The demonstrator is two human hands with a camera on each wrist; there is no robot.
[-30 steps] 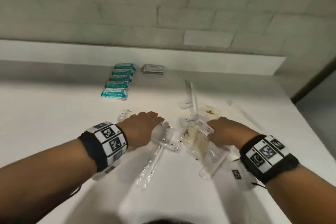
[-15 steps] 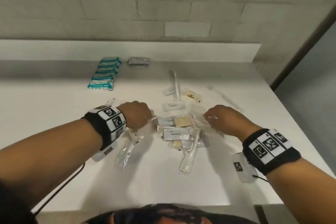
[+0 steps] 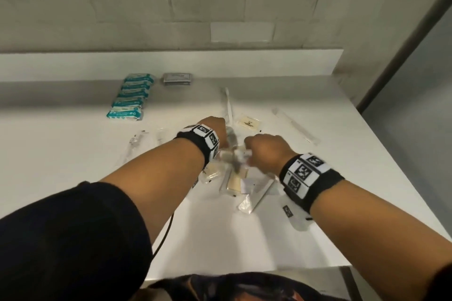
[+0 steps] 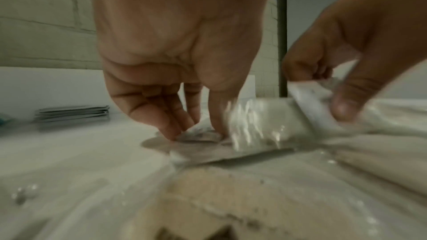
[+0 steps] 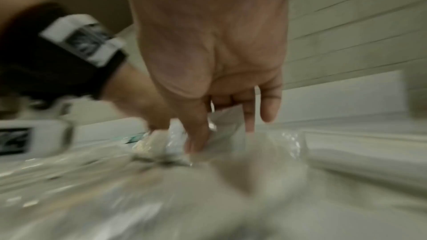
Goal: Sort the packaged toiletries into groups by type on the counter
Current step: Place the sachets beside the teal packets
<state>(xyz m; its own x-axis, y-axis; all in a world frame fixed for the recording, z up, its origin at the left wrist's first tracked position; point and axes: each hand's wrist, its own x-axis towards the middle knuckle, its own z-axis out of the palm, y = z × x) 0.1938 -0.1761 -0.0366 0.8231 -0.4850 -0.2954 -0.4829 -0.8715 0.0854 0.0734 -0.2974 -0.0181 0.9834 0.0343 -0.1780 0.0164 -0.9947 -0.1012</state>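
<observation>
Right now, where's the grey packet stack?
Head view: the grey packet stack sits at the counter's back left, just right of the teal packet row, against the backsplash.

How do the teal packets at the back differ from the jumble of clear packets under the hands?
The teal packets lie in a neat overlapping row, while the clear packets are heaped crisscross. The teal packets are opaque and coloured; the clear packets show pale contents. Nothing touches the teal packets; the left hand and right hand are both in the clear packets. Both groups sit on the white counter.
</observation>
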